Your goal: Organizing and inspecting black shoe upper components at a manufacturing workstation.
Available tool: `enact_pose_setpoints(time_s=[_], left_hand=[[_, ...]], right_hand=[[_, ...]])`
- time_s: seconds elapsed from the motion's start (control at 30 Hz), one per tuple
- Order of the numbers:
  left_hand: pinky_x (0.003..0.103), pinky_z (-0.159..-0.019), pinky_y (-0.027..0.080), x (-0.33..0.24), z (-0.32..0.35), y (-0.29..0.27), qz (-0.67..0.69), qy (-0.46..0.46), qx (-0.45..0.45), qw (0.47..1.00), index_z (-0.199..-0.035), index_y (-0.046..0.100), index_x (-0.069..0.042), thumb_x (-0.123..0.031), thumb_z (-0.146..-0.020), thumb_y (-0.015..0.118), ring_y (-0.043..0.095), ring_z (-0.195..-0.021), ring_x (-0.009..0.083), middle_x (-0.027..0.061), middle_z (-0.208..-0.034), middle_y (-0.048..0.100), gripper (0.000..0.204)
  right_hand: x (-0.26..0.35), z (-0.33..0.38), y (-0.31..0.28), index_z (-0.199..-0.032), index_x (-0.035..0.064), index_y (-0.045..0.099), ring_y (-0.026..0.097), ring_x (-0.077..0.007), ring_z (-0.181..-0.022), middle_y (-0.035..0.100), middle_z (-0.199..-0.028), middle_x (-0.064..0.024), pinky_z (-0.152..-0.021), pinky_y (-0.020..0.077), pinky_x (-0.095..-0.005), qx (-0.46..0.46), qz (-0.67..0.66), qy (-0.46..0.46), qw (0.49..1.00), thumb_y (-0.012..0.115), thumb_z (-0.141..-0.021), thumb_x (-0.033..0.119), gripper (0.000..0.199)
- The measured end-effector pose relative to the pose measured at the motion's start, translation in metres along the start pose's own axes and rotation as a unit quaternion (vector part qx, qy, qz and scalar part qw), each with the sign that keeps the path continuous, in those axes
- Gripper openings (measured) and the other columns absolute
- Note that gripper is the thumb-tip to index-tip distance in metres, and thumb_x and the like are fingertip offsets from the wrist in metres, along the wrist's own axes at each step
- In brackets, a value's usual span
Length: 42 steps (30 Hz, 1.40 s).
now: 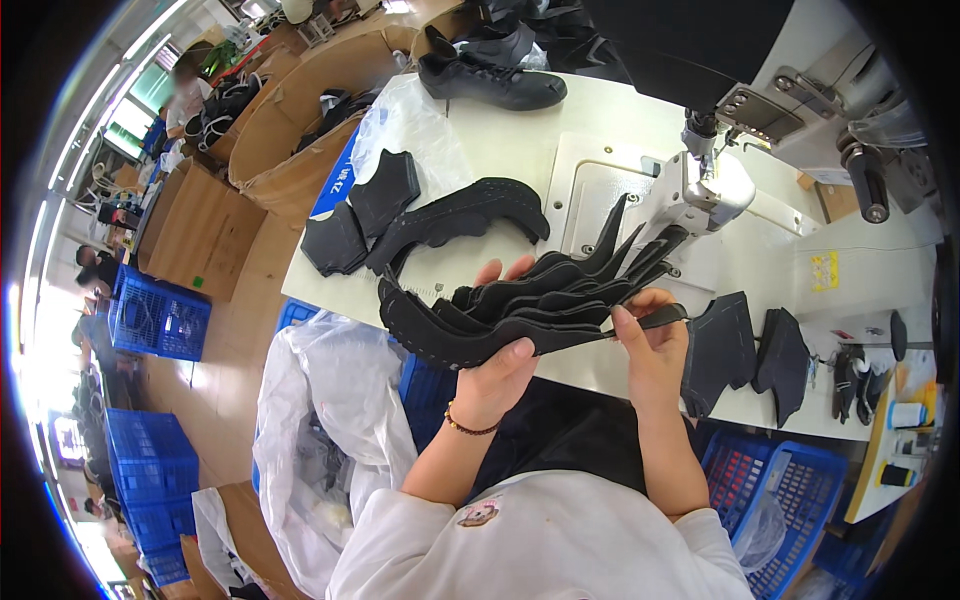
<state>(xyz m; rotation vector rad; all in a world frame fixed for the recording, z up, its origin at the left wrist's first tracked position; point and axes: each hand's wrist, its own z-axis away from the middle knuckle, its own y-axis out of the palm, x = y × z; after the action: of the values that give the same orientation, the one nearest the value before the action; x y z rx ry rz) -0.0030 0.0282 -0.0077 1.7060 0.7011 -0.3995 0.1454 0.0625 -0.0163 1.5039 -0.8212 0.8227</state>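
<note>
From here I see two hands gripping one fanned bundle of black curved pieces [520, 310], held up over the worktop's [510, 140] near edge; its layers overlap too much to count. The left hand [497, 385] clasps it, thumb in front, two fingertips behind; the right hand [655, 350] pinches its tapered ends. Two black angular panels [720, 350] lie to the right. Farther over are one curved black part [475, 212], two more angular cutouts [385, 195] at left, one sewing machine [710, 195] and one black shoe [500, 85].
</note>
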Motion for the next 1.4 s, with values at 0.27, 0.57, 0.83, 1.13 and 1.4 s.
enact_pose_setpoints(time_s=[0.27,0.57,0.83,1.13,1.4], left_hand=[[0.051,-0.099,0.03,-0.003,0.001,0.002,0.018,-0.006,-0.024,1.0,-0.134,0.023,-0.015,-0.001,-0.074,0.057,0.032,-0.123,0.0314,0.0119,-0.136,0.026,0.07],[0.05,-0.098,0.031,-0.005,0.002,0.002,0.028,-0.012,-0.044,0.999,-0.133,0.026,-0.017,-0.001,-0.078,0.055,0.032,-0.124,0.029,0.0098,-0.137,0.027,0.064],[0.049,-0.098,0.031,-0.008,0.004,0.002,0.052,-0.021,-0.069,0.996,-0.129,0.029,-0.016,0.001,-0.08,0.052,0.033,-0.123,0.0274,0.0088,-0.135,0.03,0.057],[0.046,-0.094,0.037,-0.006,0.001,-0.006,0.031,-0.052,-0.145,0.988,-0.125,0.034,-0.014,-0.004,-0.082,0.053,0.042,-0.116,0.0236,0.0073,-0.128,0.039,0.048],[0.035,-0.091,0.041,-0.005,-0.002,-0.003,0.047,-0.023,-0.169,0.984,-0.12,0.036,-0.012,0.004,-0.08,0.055,0.045,-0.11,0.0168,0.0048,-0.124,0.041,0.047]], right_hand=[[-0.003,-0.001,0.001,-0.091,0.0038,0.047,0.05,-0.0076,-0.072,0.051,-0.081,-0.0028,-0.065,0.0414,-0.0191,-0.001,0.016,0.003,1.0,0.063,-0.075,-0.002,0.023],[-0.007,-0.002,0.003,-0.093,0.0036,0.048,0.05,-0.0085,-0.069,0.052,-0.081,-0.0028,-0.059,0.0409,-0.0218,-0.005,0.066,0.0,0.998,0.06,-0.079,0.005,0.019],[-0.007,-0.001,0.005,-0.093,0.0045,0.048,0.049,-0.0077,-0.068,0.051,-0.078,-0.0023,-0.059,0.0402,-0.0202,-0.014,0.069,0.024,0.997,0.065,-0.076,0.006,0.023],[-0.013,-0.004,-0.003,-0.103,0.0052,0.046,0.048,-0.0085,-0.076,0.05,-0.086,-0.0025,-0.064,0.0422,-0.021,0.006,0.092,-0.012,0.996,0.07,-0.071,0.006,0.039],[-0.008,-0.002,0.004,-0.126,0.0027,0.032,0.039,-0.0239,-0.108,0.039,-0.118,-0.0135,-0.091,0.0334,-0.0358,-0.061,0.415,-0.204,0.885,0.08,-0.059,0.025,0.086]])
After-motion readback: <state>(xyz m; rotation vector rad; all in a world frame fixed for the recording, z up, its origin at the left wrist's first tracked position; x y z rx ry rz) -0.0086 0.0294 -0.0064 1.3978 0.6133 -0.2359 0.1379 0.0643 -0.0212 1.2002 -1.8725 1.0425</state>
